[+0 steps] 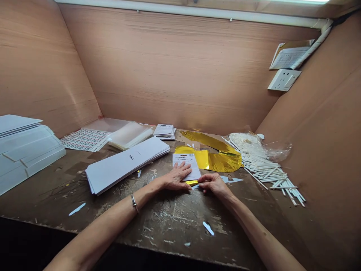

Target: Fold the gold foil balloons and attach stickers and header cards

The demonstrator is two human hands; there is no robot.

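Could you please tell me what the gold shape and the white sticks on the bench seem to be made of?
The gold shape looks like thin metallic foil, glossy, with creases catching the light. The white sticks look like matte paper or plastic; the picture cannot settle which.

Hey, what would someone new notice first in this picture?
The shiny gold foil near the middle of the bench catches the eye first, with a white printed card lying on it. To its right sits a heap of white sticks, and to its left a stack of white sheets.
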